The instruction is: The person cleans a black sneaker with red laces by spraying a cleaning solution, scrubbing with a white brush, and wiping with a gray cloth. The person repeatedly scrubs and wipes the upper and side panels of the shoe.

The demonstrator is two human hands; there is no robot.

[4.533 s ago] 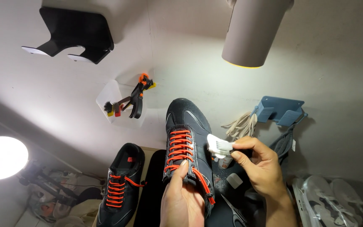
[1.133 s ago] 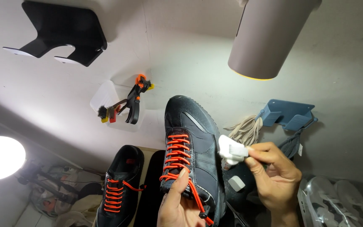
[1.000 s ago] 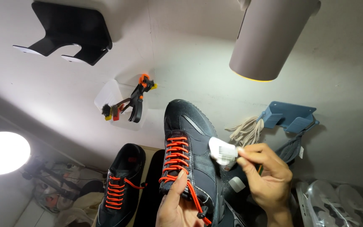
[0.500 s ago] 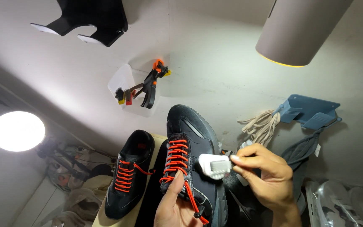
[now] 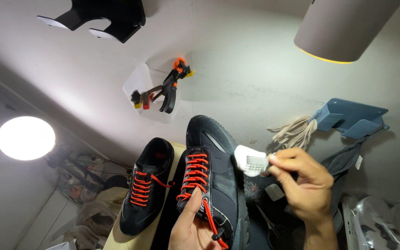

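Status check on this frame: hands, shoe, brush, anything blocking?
Left hand grips black shoe at the orange laces. Right hand holds white brush at the shoe's side; contact unclear. Second shoe sits apart; nothing blocking.

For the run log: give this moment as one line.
left hand: holds black shoe | right hand: holds white brush beside shoe | second shoe: left
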